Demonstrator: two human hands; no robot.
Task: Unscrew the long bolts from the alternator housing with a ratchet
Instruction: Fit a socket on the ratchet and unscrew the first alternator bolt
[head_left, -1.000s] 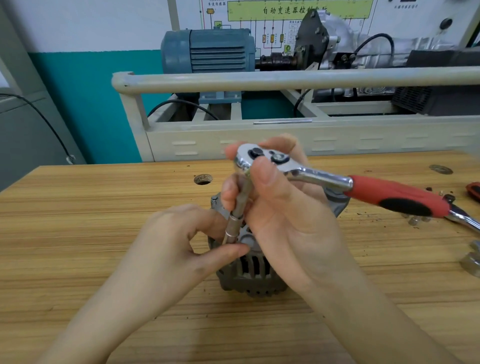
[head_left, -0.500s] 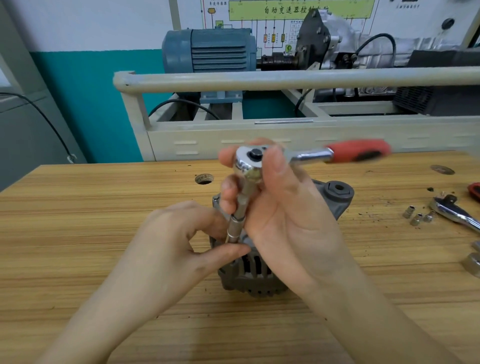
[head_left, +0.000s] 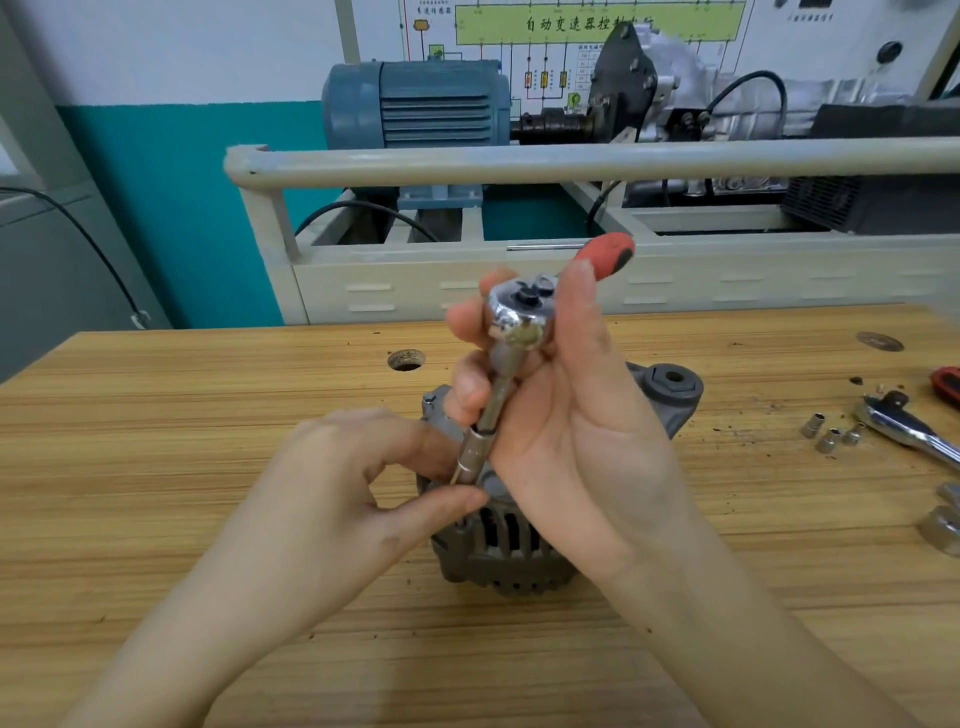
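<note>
The alternator housing (head_left: 511, 551) sits on the wooden surface (head_left: 208, 467), toward the middle and nearer the far edge than the near one. The right hand (head_left: 566, 431) curls its grip round the ratchet (head_left: 522, 312) at the chrome head, fingers wrapped behind the extension bar (head_left: 498, 395) (the red handle points away, toward the far edge). The socket (head_left: 470, 460) at the bar's lower end meets the housing top. The left hand (head_left: 332, 499) pinches the socket's lower end between thumb and forefinger. By the right edge lie a second ratchet (head_left: 904, 428) and three small sockets (head_left: 831, 439).
</note>
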